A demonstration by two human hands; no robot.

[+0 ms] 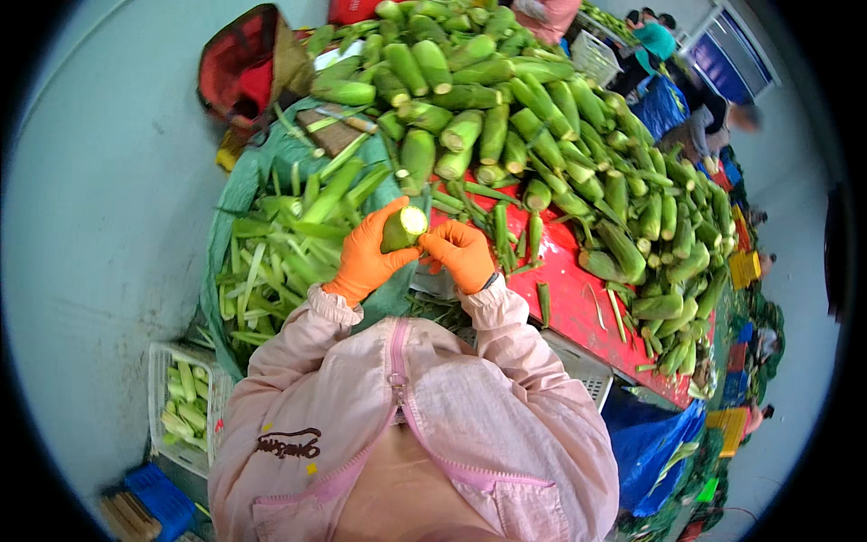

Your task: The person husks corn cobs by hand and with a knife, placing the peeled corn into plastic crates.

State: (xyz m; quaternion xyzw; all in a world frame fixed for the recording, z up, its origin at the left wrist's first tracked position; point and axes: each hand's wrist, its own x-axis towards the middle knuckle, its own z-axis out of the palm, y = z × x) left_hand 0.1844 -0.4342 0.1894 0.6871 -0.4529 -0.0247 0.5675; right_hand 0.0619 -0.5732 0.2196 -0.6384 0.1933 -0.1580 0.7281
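An ear of corn (403, 228), still wrapped in green husk, sits between my two hands just above my chest, its pale cut end facing up toward the camera. My left hand (366, 257), in an orange glove, wraps around the ear from the left, with the thumb arching over the top. My right hand (462, 253), also in an orange glove, is curled closed and pressed against the ear's right side; I cannot tell whether it grips a husk leaf or a small tool. I am wearing a pale pink zip-up jacket (406, 425), which fills the lower middle of the view.

Just beyond my hands is a red table (578, 298) carrying a large pile of unhusked corn (533, 117) that stretches away to the upper right. Loose husk strips lie scattered on the red surface near my right hand. To my left, a heap of stripped green husks (289, 244) lies on a teal sheet. Below that, at lower left, a white plastic crate (185, 402) holds a few pieces of green trimmings, and a blue crate (158, 497) stands near it. A red and black bag (248, 63) rests at the top left. Other people (704, 117) are at work far off at the upper right, well apart from me.
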